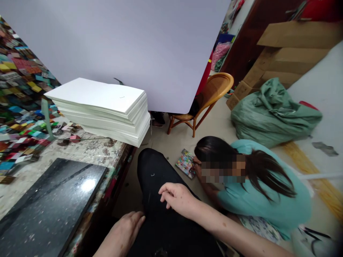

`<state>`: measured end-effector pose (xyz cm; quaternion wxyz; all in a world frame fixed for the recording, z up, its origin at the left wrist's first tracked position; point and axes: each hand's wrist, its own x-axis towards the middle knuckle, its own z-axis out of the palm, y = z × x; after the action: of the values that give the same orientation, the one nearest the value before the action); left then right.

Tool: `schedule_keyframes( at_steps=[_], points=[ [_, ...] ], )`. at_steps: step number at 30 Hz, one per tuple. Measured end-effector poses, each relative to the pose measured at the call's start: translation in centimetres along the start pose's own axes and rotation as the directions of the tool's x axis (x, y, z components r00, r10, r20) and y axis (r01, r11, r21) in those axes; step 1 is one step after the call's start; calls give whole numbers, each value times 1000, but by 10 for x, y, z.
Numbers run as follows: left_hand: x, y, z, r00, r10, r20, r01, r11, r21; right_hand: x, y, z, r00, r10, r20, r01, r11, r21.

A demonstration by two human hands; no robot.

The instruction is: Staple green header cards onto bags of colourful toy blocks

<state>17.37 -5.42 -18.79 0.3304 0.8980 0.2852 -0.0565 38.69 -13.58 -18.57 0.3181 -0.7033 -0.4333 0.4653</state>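
Note:
My left hand (128, 227) rests against the side of my dark trouser leg (154, 171). Its fingers lie stretched along the cloth and hold nothing that I can see. Over my lap is my right hand (177, 200), fingers loosely bent and a little apart, with nothing in them. A small staple (152, 175) lies on the trouser cloth, beyond the right hand. To the left, a thick stack of white paper (99, 94) sits at the table's edge, with one staple on its top sheet. Nearer me, a glossy black speckled slab (53, 203) lies on the worn tabletop (93, 142).
Heaps of small coloured paper blocks (21, 146) cover the table's left side. A large pale panel (134, 43) spans the far side. On my right a person in a turquoise shirt (268, 200) crouches over a colourful booklet (185, 164). Beyond stand a wooden chair (214, 89), a green sack (276, 114) and cardboard boxes (289, 60).

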Motion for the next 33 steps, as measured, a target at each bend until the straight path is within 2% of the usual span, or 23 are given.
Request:
schedule_keyframes(
  at_steps=[3,9,25,33],
  points=[
    [1,-3,3,1000,0,21,0,1000,-28,0,-1,-1,1000,5,2,-5,1000,0],
    [3,2,-2,1000,-7,-10,6,998,-58,0,-1,-1,1000,2,0,-2,1000,2],
    [1,15,-12,992,-91,84,94,995,-37,0,-1,0,1000,8,-4,-8,1000,14],
    [1,14,-13,998,-43,35,44,998,-44,0,-2,-2,1000,17,0,-17,999,39]
  ],
)
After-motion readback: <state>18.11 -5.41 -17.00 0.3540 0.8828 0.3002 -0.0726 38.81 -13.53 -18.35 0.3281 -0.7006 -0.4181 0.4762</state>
